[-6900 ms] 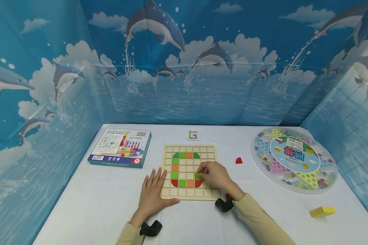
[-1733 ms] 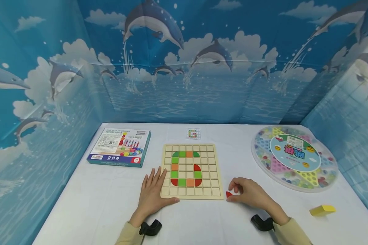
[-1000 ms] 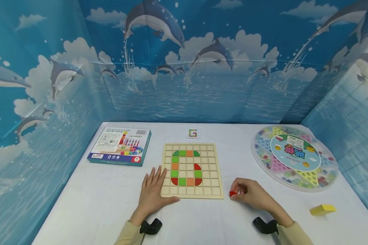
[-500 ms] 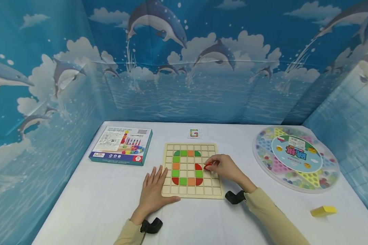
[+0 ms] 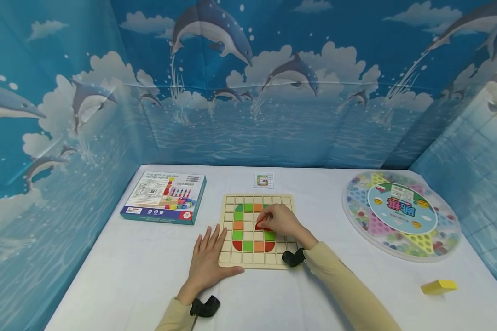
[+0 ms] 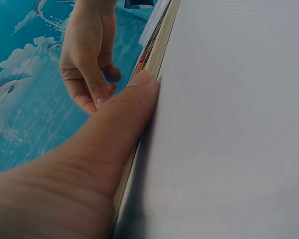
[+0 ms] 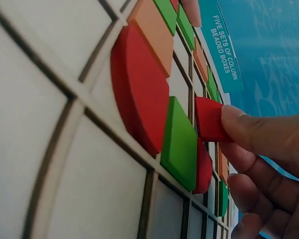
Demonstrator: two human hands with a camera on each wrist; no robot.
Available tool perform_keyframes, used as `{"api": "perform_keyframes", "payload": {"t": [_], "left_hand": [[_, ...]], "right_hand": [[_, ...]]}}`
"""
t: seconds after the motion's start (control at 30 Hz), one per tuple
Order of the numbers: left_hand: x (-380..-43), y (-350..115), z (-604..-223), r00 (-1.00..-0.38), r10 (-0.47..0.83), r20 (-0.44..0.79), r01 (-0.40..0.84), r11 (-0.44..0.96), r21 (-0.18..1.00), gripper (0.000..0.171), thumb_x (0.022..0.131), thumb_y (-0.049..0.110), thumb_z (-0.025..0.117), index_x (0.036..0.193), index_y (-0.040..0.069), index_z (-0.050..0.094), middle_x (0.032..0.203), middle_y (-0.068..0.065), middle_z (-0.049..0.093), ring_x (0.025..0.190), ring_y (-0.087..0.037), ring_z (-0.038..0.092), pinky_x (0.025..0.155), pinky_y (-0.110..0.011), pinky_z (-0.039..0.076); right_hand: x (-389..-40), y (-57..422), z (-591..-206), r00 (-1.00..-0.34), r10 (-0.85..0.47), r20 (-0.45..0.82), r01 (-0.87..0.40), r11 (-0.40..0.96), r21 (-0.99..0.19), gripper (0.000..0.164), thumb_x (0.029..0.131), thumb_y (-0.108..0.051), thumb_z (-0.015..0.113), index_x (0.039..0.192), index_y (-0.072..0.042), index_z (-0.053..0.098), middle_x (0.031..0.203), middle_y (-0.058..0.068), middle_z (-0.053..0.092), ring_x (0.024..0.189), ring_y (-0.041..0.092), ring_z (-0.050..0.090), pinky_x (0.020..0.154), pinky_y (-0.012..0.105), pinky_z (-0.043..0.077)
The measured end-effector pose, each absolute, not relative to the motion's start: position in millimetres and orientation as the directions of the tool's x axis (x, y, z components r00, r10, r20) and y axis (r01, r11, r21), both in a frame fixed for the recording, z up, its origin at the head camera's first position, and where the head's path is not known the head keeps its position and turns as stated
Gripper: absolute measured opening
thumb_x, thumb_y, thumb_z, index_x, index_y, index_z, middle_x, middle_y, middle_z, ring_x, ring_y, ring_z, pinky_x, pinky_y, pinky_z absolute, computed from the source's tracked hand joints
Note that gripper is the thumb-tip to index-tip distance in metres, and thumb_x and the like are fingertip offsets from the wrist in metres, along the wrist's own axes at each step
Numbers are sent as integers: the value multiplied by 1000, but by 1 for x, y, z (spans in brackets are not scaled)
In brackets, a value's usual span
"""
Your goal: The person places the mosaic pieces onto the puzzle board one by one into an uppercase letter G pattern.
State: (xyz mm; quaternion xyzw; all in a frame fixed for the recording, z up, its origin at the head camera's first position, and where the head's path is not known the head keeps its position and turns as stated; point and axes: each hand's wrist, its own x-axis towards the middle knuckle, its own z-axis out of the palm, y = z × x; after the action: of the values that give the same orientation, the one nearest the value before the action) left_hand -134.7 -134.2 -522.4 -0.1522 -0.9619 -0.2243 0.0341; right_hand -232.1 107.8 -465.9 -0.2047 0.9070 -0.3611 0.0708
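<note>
My right hand pinches a red quarter-round tile between thumb and fingers. It holds the tile over the middle of a wooden grid board, left of another red rounded tile that sits above a green square tile. Green, orange and red tiles form a ring-like outline on the board, partly covered by the right hand in the head view. My left hand lies spread at the board's left side, its thumb against the front edge.
Behind the board lies a small card with a coloured grid pattern. A flat bead-set box is at the back left. On the right are a round clear marble-game case and a yellow block.
The right hand has left one red tile above the green square, picked up another red tile beside the board and carried it left over the grid. The left hand has stayed put.
</note>
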Motion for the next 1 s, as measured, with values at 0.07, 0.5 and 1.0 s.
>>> {"api": "perform_keyframes", "payload": {"t": [0.07, 0.5, 1.0], "left_hand": [[-135, -135, -523, -951, 278, 135, 309, 854, 418, 111, 67, 75, 63, 151, 11, 27, 155, -10, 20, 143, -31, 5, 111, -50, 2], [-136, -135, -525, -946, 286, 154, 325, 847, 421, 111, 67, 74, 65, 150, 11, 28, 155, -11, 22, 143, -31, 6, 111, -51, 2], [-135, -137, -523, -948, 277, 155, 317, 852, 417, 111, 66, 74, 65, 149, 9, 30, 154, -12, 24, 142, -33, 8, 111, -52, 4]], "right_hand": [[-232, 106, -467, -905, -425, 10, -318, 662, -679, 4, 81, -15, 76, 79, -14, 73, 68, -9, 58, 60, 11, 49, 56, 27, 42], [-234, 106, -470, -918, -396, 16, -329, 740, -587, 8, 80, -20, 78, 73, -22, 74, 77, -10, 58, 67, 10, 48, 58, 28, 42], [-221, 120, -464, -880, -472, 51, -407, 695, -592, 16, 83, -20, 75, 98, -14, 76, 86, -5, 62, 73, 11, 47, 63, 30, 42]]}}
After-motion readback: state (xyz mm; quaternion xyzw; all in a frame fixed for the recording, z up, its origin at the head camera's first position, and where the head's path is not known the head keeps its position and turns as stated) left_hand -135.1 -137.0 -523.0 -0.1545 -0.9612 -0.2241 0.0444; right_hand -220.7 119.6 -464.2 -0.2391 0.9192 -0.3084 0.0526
